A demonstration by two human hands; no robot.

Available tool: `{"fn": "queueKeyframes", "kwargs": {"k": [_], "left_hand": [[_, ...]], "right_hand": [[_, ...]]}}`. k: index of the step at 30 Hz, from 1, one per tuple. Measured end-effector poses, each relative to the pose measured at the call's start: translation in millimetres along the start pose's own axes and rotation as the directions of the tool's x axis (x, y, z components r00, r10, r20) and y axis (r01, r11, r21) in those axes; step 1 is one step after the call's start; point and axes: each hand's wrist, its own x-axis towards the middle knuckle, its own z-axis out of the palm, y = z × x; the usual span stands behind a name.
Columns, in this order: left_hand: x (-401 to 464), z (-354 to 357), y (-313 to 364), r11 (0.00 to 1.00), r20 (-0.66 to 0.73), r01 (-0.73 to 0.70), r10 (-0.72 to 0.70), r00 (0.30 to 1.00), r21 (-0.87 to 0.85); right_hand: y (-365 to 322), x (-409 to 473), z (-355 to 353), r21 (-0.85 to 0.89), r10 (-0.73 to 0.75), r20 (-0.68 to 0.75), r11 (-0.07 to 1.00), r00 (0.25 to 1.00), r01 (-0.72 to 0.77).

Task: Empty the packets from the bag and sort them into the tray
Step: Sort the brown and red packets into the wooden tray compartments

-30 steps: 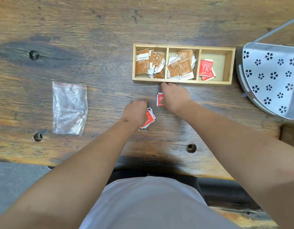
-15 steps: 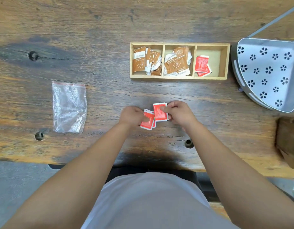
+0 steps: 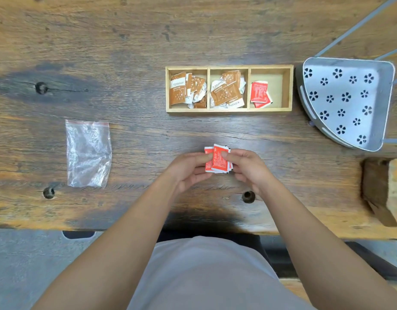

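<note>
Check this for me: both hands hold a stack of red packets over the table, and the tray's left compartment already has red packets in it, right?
Not quite. The head view shows the left hand and right hand holding the stack of red packets, but the tray has its red ones in the right compartment; the left holds brown packets.

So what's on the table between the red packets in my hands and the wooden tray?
Nothing: in the head view only bare tabletop separates the red packets, held by both hands, from the wooden tray.
</note>
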Motion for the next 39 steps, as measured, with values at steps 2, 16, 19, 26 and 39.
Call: {"fn": "queueKeyframes", "kwargs": {"k": [2,16,19,26,39], "left_hand": [[-1.9,11.9,6.7,1.0,0.049,-0.032,0.031,0.998,0.002],[28.2,138.4,79.6,0.873,-0.133,-0.325,0.395,0.909,0.364],[38.9,158.4,99.0,0.766,-0.152,-0.363,0.507,0.848,0.531],[67.8,172.6,116.4,0.269,-0.031,-0.259,0.747,0.664,0.928],[90.1,169.7,120.6,-0.185,0.162,-0.03,0.76,0.629,0.982]], "right_hand": [[-7.6,-1.9,-11.7,0.015,-0.026,-0.026,1.0,0.999,0.026],[-80.5,4.7,-87.6,-0.038,-0.254,-0.321,0.966,0.912,0.255],[-101.2,20.4,-96.1,-0.095,-0.301,-0.395,0.953,0.868,0.287],[-129.6,56.7,-111.4,-0.337,-0.38,-0.437,0.91,0.816,0.243],[-128.9,71.8,-107.3,-0.814,-0.564,-0.408,0.581,0.718,-0.006]]}}
